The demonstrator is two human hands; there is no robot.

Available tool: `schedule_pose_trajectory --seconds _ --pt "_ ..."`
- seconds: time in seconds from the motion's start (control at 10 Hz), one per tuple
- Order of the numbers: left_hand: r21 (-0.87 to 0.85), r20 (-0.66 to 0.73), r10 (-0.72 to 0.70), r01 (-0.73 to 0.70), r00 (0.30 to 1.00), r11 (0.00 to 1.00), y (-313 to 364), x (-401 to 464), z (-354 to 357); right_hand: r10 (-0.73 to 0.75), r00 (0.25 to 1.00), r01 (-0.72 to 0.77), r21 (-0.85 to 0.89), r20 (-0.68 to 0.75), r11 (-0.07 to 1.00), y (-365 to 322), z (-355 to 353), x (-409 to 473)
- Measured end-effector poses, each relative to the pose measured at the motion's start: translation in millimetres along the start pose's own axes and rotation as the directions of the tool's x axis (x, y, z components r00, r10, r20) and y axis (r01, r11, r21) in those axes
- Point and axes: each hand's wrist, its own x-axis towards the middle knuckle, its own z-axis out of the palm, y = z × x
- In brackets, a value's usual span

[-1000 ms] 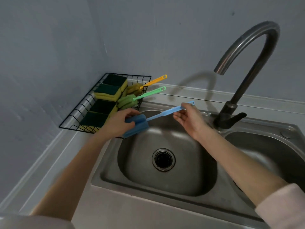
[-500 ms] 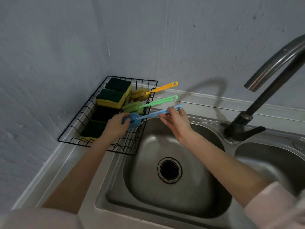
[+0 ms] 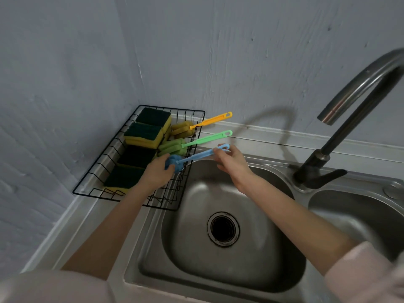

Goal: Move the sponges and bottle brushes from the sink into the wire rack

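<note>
A blue bottle brush (image 3: pixel 196 156) lies across the right rim of the black wire rack (image 3: pixel 96 169), its foam head inside the rack. My left hand (image 3: pixel 156 172) grips that foam head. My right hand (image 3: pixel 232 162) pinches the far end of its handle above the sink's back edge. Inside the rack, a green brush (image 3: pixel 188 143) and a yellow brush (image 3: pixel 196 125) lie with their handles poking out over the right rim. Several green-and-yellow sponges (image 3: pixel 145 135) sit stacked along the rack's left side. The left sink basin (image 3: pixel 251 254) holds nothing.
The rack stands on the steel counter in the wall corner, left of the basin. A dark curved faucet (image 3: pixel 323 154) rises behind the divider on the right. A second basin (image 3: pixel 358 211) lies at the far right. The drain (image 3: pixel 223 228) is open.
Both hands have carried the blue brush leftward from above the basin to the rack. Its foam head now sits inside the rack, below the green brush.
</note>
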Motion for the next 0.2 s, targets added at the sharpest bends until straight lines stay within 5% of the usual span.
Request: schedule_pose_trajectory --seconds 0.1,0.2 --pt "0.048 -0.017 0.043 -0.042 0.999 0.998 11.9 -3.6 -4.2 -0.099 0.995 0.09 -0.28 -0.017 0.956 -10.3 -8.4 -5.4" --pt "0.096 -0.085 0.152 -0.144 0.985 0.985 38.8 -6.9 -18.1 -0.295 0.955 0.247 -0.665 0.042 0.705 -36.1 -22.6 -18.5"
